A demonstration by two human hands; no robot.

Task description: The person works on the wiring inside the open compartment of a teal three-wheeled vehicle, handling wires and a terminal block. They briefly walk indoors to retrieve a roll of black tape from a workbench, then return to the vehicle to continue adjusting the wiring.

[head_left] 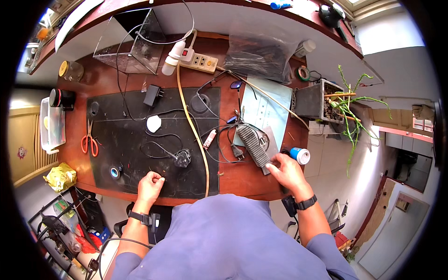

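Observation:
My left hand (150, 185) rests on the black mat (116, 140) near its front edge, fingers curled and closed, with nothing visible in them. My right hand (284, 170) has its fingers closed on the lower end of a grey ribbed, elongated object (250, 144), which lies over a silver plate (269, 137) and light blue paper (261, 102). Cables and a black plug (237, 151) lie beside that object. A blue can (299, 155) is just right of my right hand. Left of centre are a tangled cable with a dark plug (182, 158) and a white disc (154, 123).
Orange scissors (89, 144) and a tape roll (115, 171) sit at the left. A yellow cable (195, 130) crosses the desk. A power strip (202, 62), clear box (121, 60) and plastic bag (256, 60) stand at the back; a potted plant (343, 100) is right.

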